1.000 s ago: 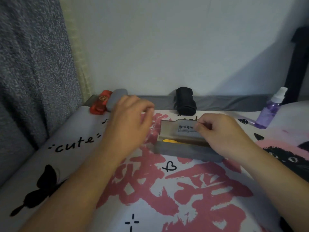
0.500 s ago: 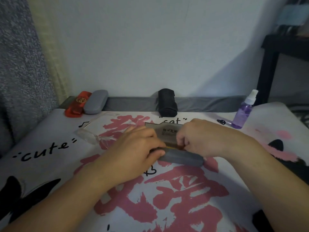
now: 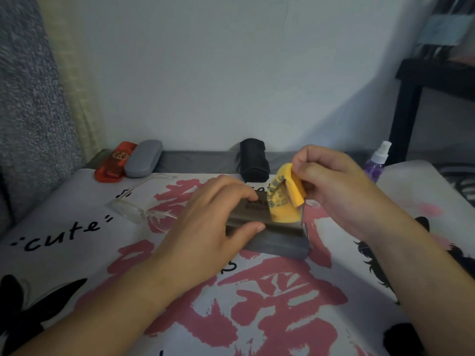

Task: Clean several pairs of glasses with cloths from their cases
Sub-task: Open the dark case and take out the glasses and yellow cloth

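The yellow cloth [image 3: 282, 199], half a second ago still inside the open grey case [image 3: 277, 242], now hangs pinched in the right hand [image 3: 331, 186] just above it; the left hand [image 3: 213, 222] grips the case mid-bed. The clear glasses [image 3: 138, 211], toward the left edge, await wiping.

- A desk [image 3: 77, 253] wears a white printed cover with pink brushwork, black "cute" lettering and black cat figures.
- An open grey rectangular glasses case [image 3: 280, 244] lies at its middle.
- Clear-framed glasses [image 3: 138, 213] lie to the left.
- A red case [image 3: 113, 163], a grey oval case [image 3: 144, 158], a black case [image 3: 254, 160] and a purple spray bottle [image 3: 376, 163] line the far edge.
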### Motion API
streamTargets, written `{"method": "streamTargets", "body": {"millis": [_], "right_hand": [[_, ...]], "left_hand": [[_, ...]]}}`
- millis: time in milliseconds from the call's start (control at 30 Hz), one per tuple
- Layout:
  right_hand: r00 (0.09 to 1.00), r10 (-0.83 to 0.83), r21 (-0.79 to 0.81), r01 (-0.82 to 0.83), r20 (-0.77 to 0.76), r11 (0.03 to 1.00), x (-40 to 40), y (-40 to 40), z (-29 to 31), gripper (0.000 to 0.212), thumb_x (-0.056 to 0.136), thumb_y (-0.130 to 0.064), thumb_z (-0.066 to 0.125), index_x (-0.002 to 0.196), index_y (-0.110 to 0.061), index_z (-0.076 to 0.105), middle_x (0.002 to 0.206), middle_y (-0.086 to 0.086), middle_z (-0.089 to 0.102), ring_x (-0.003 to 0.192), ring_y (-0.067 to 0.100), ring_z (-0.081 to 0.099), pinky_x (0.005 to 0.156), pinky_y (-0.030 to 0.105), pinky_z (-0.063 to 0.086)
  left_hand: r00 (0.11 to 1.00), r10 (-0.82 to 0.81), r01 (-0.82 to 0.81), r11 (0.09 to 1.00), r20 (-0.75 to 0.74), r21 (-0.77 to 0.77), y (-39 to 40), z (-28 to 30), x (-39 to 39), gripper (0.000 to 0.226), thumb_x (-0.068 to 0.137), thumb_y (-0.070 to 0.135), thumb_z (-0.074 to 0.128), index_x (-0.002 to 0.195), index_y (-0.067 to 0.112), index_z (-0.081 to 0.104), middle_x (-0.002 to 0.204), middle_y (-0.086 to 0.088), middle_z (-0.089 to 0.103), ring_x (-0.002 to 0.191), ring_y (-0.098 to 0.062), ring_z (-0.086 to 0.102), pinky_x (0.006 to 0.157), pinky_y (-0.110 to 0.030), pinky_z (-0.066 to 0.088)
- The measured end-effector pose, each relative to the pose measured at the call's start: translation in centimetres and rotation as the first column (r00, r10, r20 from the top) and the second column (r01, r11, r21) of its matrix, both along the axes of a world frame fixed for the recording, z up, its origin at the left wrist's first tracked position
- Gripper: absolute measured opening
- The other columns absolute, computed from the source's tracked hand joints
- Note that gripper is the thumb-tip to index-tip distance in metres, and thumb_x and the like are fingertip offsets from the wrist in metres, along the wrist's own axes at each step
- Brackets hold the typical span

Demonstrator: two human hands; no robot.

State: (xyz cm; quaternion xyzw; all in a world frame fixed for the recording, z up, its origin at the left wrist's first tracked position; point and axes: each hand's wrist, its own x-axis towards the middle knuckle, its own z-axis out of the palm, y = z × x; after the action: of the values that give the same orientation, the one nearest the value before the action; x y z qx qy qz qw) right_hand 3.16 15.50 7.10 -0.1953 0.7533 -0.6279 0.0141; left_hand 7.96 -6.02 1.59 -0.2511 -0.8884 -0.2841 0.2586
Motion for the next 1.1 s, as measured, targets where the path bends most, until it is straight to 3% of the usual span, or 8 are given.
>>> {"method": "streamTargets", "body": {"millis": [100,200,400,567,700,767,933,1100], "right_hand": [[0.993,0.088,-0.113,-0.079,0.08,0.99,0.8,-0.8,0.1,0.035,0.098,-0.01,0.059,0.067,-0.022,0.069,0.066,0.002,0.06,0.061,0.015,0.056,0.057,0.029,0.048],[0.974,0.189,-0.142,-0.172,0.124,0.975,1.3,-1.2,-0.1,0.015,0.088,-0.018,0.074,0.073,-0.022,0.075,0.071,0.002,0.065,0.066,0.013,0.06,0.061,0.027,0.05],[0.932,0.279,-0.357,-0.186,0.231,0.915,1.5,-1.5,-0.4,0.014,0.086,-0.021,0.065,0.088,-0.012,0.075,0.065,0.007,0.059,0.051,0.015,0.05,0.05,0.024,0.046],[0.898,0.381,-0.389,-0.276,0.223,0.879,1.3,-1.0,-0.4,0.02,0.085,-0.005,0.061,0.094,-0.01,0.078,0.081,0.012,0.073,0.058,0.014,0.063,0.057,0.024,0.052],[0.957,0.28,-0.221,-0.259,0.069,0.94,1.7,-1.3,-0.3,0.007,0.08,-0.015,0.076,0.075,-0.02,0.075,0.074,0.009,0.071,0.049,0.012,0.051,0.049,0.021,0.04],[0.964,0.266,-0.178,-0.257,0.025,0.95,1.8,-1.5,-0.4,0.01,0.082,-0.02,0.075,0.072,-0.02,0.073,0.068,0.005,0.064,0.05,0.011,0.047,0.048,0.021,0.036],[0.967,0.254,-0.139,-0.249,0.017,0.958,2.0,-2.1,-1.0,0.01,0.085,-0.02,0.069,0.078,-0.015,0.073,0.072,0.01,0.06,0.063,0.015,0.053,0.059,0.025,0.046],[0.989,0.145,-0.223,-0.148,-0.029,0.963,1.9,-2.9,-1.7,0.017,0.094,-0.024,0.065,0.078,-0.02,0.071,0.072,0.005,0.063,0.067,0.017,0.055,0.064,0.028,0.048]], "left_hand": [[0.997,-0.052,0.043,0.984,0.05,0.174,0.3,-0.1,0.4,0.038,0.085,0.052,0.066,0.115,0.033,0.052,0.112,0.02,0.052,0.108,-0.006,0.054,0.088,-0.017,0.043],[0.987,-0.121,0.073,0.93,0.111,0.359,0.5,0.0,0.6,0.033,0.087,0.047,0.067,0.114,0.032,0.055,0.112,0.016,0.059,0.111,-0.016,0.059,0.092,-0.035,0.05],[0.982,-0.172,0.121,0.884,0.073,0.451,0.5,0.4,0.6,0.005,0.092,0.027,0.065,0.095,0.023,0.067,0.093,0.006,0.067,0.092,-0.018,0.066,0.081,-0.04,0.054],[0.907,-0.362,0.087,0.662,0.216,0.744,0.4,0.8,0.5,0.009,0.082,0.027,0.07,0.084,0.018,0.068,0.087,-0.013,0.066,0.085,-0.027,0.062,0.081,-0.042,0.052],[0.72,-0.65,0.034,0.385,0.245,0.922,0.1,1.4,0.6,0.033,0.074,0.02,0.066,0.094,-0.006,0.062,0.092,-0.02,0.061,0.084,-0.03,0.058,0.075,-0.037,0.051],[0.674,-0.685,-0.007,0.368,0.276,0.93,0.0,1.6,0.8,0.048,0.074,0.019,0.066,0.106,-0.015,0.054,0.094,-0.022,0.058,0.082,-0.031,0.056,0.072,-0.038,0.049],[0.671,-0.66,-0.072,0.396,0.338,0.916,0.7,2.1,1.3,0.027,0.081,0.01,0.058,0.104,-0.002,0.063,0.082,-0.013,0.066,0.068,-0.02,0.064,0.061,-0.032,0.052],[0.82,-0.47,-0.079,0.473,0.327,0.878,1.2,1.2,0.6,0.012,0.083,0.012,0.065,0.092,0.01,0.056,0.092,-0.014,0.064,0.079,-0.025,0.064,0.067,-0.035,0.053]]}}
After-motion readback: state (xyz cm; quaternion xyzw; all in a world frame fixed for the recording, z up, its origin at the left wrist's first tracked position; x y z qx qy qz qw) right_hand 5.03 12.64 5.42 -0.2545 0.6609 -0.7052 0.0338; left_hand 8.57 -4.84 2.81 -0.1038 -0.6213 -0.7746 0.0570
